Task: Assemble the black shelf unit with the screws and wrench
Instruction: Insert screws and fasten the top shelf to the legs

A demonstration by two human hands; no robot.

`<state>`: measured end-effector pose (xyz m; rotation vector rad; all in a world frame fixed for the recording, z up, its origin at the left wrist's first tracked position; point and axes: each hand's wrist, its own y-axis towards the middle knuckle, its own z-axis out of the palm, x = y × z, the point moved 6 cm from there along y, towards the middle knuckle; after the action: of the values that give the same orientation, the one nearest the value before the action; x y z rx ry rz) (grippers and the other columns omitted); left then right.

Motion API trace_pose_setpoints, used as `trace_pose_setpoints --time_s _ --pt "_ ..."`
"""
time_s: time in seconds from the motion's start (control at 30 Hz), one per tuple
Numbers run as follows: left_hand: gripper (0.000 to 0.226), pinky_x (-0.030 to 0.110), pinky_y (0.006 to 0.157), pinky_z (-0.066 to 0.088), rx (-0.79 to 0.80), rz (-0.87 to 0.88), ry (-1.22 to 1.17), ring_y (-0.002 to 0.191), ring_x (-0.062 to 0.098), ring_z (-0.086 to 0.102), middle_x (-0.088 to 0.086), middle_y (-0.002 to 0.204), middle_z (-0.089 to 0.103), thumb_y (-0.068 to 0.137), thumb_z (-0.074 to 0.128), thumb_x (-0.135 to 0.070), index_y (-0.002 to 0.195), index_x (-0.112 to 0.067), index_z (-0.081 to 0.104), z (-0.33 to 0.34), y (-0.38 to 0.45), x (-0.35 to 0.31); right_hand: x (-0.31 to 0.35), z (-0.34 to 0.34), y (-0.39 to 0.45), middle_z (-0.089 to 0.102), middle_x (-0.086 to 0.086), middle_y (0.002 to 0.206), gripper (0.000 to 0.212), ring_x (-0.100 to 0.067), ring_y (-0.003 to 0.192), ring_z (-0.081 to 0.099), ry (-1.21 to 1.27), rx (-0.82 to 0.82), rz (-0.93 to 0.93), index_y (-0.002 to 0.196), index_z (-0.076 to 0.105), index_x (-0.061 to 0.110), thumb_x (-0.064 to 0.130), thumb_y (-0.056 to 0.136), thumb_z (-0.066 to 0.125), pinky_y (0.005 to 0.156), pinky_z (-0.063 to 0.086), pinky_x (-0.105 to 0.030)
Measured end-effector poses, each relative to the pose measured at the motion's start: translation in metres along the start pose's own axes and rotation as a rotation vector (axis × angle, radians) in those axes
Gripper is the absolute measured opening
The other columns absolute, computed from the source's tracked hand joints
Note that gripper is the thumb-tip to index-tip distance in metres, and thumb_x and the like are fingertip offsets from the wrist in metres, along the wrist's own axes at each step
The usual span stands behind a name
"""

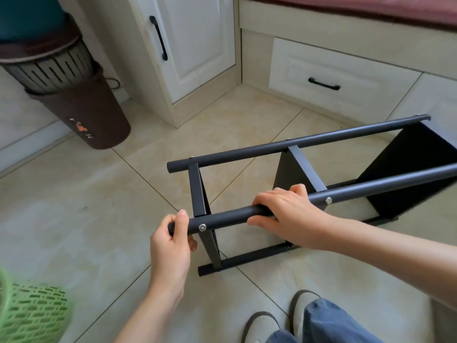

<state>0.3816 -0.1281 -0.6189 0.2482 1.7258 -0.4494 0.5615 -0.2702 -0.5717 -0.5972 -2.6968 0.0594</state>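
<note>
Black shelf unit (pixel 294 169) lies on its side on the tiled floor (pixel 86 206), mid-floor, its far end running toward the white drawer front (pixel 341 80) at the floor's right edge. Three panels stand on edge between the round poles; two poles up top, at least one more flat on the tiles. Near top pole (pixel 222 216) has two silver screws showing: one (pixel 202 227) at the near-end panel, one (pixel 328 200) at the middle panel.

Left hand (pixel 170 241) grips the near tip of that pole, fingers curled round it, thumb up on top. Right hand (pixel 284 214) wraps the same pole between the two screws, fingers over the top, thumb under. Both closed on the pole, nothing else held.

Brown bin (pixel 81 110) with a slotted basket on top stands at the floor's left-back edge beside a white cabinet door (pixel 197 45). Green mesh basket (pixel 32 313) at near-left corner. Slippers (pixel 262 325) and a blue trouser leg at the near edge.
</note>
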Motion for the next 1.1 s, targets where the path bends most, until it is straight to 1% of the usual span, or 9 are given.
trace_pose_setpoints --time_s 0.2,0.33,0.43,0.53,0.63,0.73,0.8,0.87,1.1 --pt "0.041 0.015 0.049 0.039 -0.034 0.198 0.022 0.048 0.006 0.040 -0.011 0.053 0.038 0.103 0.051 -0.034 0.067 -0.015 0.045 0.000 0.005 -0.069 0.009 -0.044 0.000 0.044 0.017 0.073 0.027 -0.001 0.076 0.042 0.099 -0.077 -0.007 0.093 0.050 0.031 0.057 0.095 0.046 0.090 0.030 -0.036" --pt "0.032 0.026 0.059 0.048 -0.038 0.352 -0.023 0.055 0.005 0.051 -0.012 0.057 0.054 0.095 0.055 -0.046 0.074 -0.022 0.059 0.004 0.005 -0.140 0.016 -0.091 -0.002 0.057 0.011 0.077 0.030 -0.006 0.078 0.051 0.196 -0.149 0.013 0.096 0.056 0.028 0.056 0.094 0.047 0.086 0.031 -0.034" --pt "0.028 0.012 0.064 0.049 0.004 0.484 -0.091 0.068 -0.001 0.061 -0.018 0.075 0.066 0.084 0.056 -0.057 0.099 -0.035 0.065 0.011 -0.006 -0.188 0.016 -0.131 -0.007 0.064 0.004 0.082 0.039 -0.015 0.079 0.058 0.275 -0.229 0.027 0.101 0.062 0.022 0.057 0.092 0.047 0.076 0.037 -0.030" --pt "0.026 0.003 0.074 0.045 0.030 0.612 0.023 0.091 -0.006 0.063 -0.026 0.095 0.065 0.088 0.067 -0.045 0.113 -0.044 0.057 0.018 -0.022 -0.217 0.015 -0.159 -0.019 0.064 0.001 0.080 0.036 -0.016 0.073 0.059 0.366 -0.276 0.024 0.098 0.063 0.023 0.056 0.091 0.049 0.066 0.043 -0.030" --pt "0.045 0.001 0.075 0.043 0.059 0.687 0.269 0.104 -0.017 0.052 -0.038 0.106 0.050 0.084 0.076 -0.021 0.112 -0.047 0.051 0.028 -0.031 -0.226 0.011 -0.174 -0.034 0.065 0.000 0.085 0.031 -0.015 0.078 0.061 0.433 -0.308 0.043 0.100 0.064 0.025 0.052 0.092 0.051 0.074 0.053 -0.035" --pt "0.058 0.005 0.090 0.041 0.075 0.723 0.460 0.121 -0.009 0.049 -0.032 0.129 0.049 0.085 0.074 -0.013 0.135 -0.030 0.051 0.045 -0.040 -0.233 0.007 -0.186 -0.049 0.068 0.001 0.087 0.029 -0.013 0.082 0.064 0.462 -0.342 0.053 0.100 0.066 0.027 0.051 0.092 0.053 0.079 0.054 -0.032" --pt "0.065 0.025 0.104 0.047 0.030 0.773 0.502 0.131 0.008 0.050 -0.011 0.142 0.053 0.089 0.070 -0.008 0.147 -0.023 0.044 0.053 -0.049 -0.242 0.006 -0.194 -0.060 0.068 0.009 0.082 0.029 -0.006 0.078 0.063 0.510 -0.368 0.034 0.093 0.065 0.031 0.057 0.088 0.051 0.071 0.052 -0.020" --pt "0.063 0.040 0.103 0.050 -0.030 0.847 0.508 0.132 0.018 0.053 -0.002 0.143 0.056 0.091 0.063 -0.001 0.149 -0.020 0.044 0.062 -0.058 -0.256 0.006 -0.205 -0.073 0.064 0.018 0.072 0.029 0.001 0.068 0.058 0.580 -0.403 0.000 0.083 0.063 0.036 0.062 0.080 0.050 0.062 0.045 -0.010" --pt "0.074 0.040 0.099 0.048 -0.054 1.144 0.690 0.125 0.030 0.061 0.010 0.139 0.061 0.078 0.065 0.018 0.144 -0.013 0.054 0.128 -0.107 -0.319 -0.048 -0.226 -0.125 0.065 -0.007 0.077 0.025 -0.009 0.070 0.059 0.798 -0.636 0.099 0.081 0.069 0.024 0.049 0.080 0.072 0.063 0.044 -0.019"
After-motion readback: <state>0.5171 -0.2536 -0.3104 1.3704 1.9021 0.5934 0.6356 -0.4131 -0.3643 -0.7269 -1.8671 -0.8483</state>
